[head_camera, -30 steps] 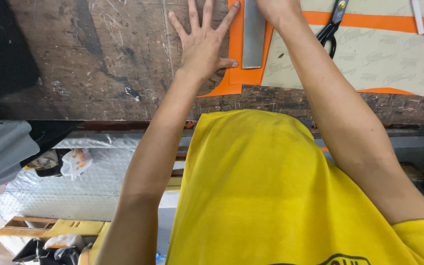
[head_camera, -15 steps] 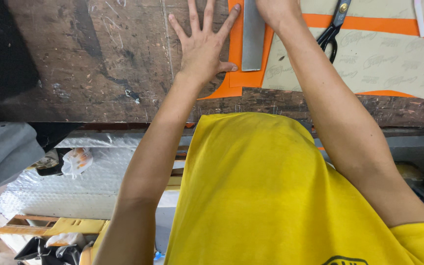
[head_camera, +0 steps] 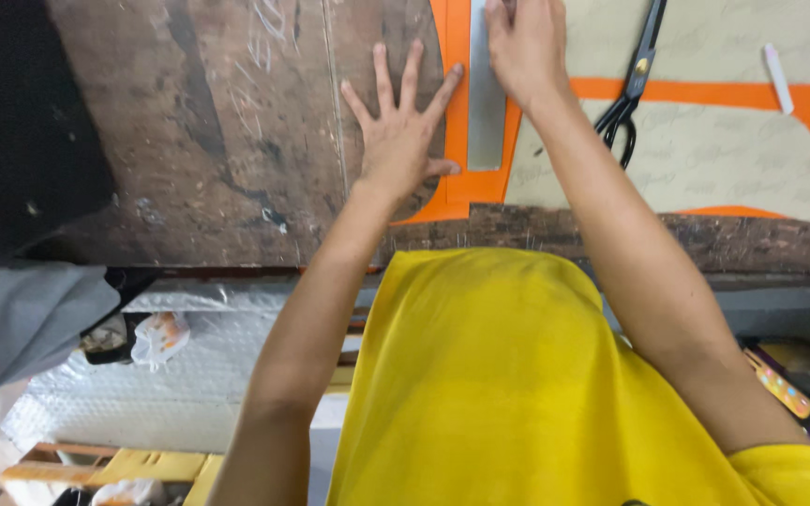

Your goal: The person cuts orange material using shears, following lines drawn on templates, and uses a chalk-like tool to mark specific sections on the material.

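Since the earlier frame both hands sit a little lower in view, the left hand [head_camera: 403, 141] looking slightly farther from the far edge of the table [head_camera: 217, 141], while the ruler [head_camera: 486, 103], the scissors [head_camera: 632, 89] and the orange sheet [head_camera: 457, 192] lie as they did. No container on the table is in view; under it, left of the yellow shirt [head_camera: 508, 384], a crumpled plastic bag [head_camera: 159, 337] lies on bubble wrap [head_camera: 171, 394], its contents too small to tell. The left hand lies flat with fingers spread wide, palm on the worn, scratched dark wood just left of the ruler, index fingertip and thumb touching the orange sheet. The right hand [head_camera: 525, 47] presses down on the far end of the ruler, fingers close together; its fingertips are cut off by the frame, so the grip cannot be told exactly. The ruler is a flat grey metal strip lying lengthwise on the orange sheet. Right of the ruler a beige patterned sheet [head_camera: 705, 150] overlaps the orange one, with black scissors lying closed on it and a small white stick [head_camera: 779, 80] farther right. Well left of the ruler, black cloth [head_camera: 21, 122] covers the table's end.
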